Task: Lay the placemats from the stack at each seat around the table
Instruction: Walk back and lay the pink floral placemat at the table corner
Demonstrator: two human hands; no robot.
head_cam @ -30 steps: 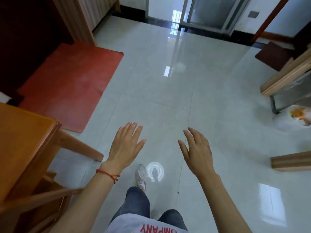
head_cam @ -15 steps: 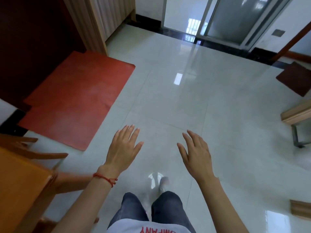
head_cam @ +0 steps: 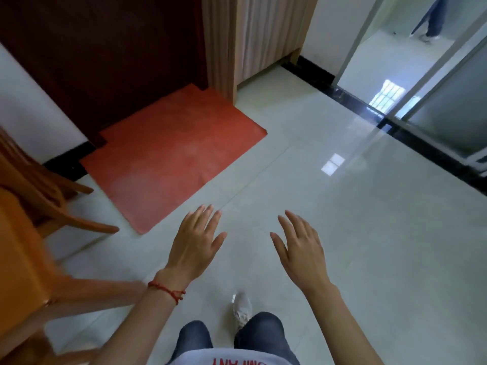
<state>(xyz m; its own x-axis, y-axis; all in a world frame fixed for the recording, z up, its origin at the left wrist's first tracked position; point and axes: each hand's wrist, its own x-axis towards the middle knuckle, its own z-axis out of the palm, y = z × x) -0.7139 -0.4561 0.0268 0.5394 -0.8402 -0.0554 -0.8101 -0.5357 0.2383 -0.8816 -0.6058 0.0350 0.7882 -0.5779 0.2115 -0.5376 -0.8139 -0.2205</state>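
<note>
My left hand (head_cam: 193, 248) and my right hand (head_cam: 303, 252) are both out in front of me at waist height, palms down, fingers spread and loose. Neither grip has anything in it; both are plainly empty and open. I judge I carry them this way because I am walking between seats with nothing to hold, ready for the next reach. A red string bracelet (head_cam: 167, 289) sits on my left wrist.

No placemat and no stack shows anywhere in this view, so I cannot say where they lie. They are most likely on the counter, outside the picture to my left.

Below my hands is bare, glossy tiled floor (head_cam: 342, 246), with my shoe (head_cam: 242, 306) stepping onto it. That floor is wide open ahead and to the right, plenty of room to move.

The left side is the tight one. A wooden chair (head_cam: 29, 259) stands just beside my left forearm, its leg reaching out along the floor, and a second chair leg (head_cam: 89, 226) pokes toward the mat. I would say my left arm or foot could catch these if I turn in too sharply.

Further out, a red floor mat (head_cam: 171, 154) lies flat before a dark door (head_cam: 110, 54); its near corner is a possible trip edge. To the right runs a glass sliding door (head_cam: 434, 101) on a dark threshold.
</note>
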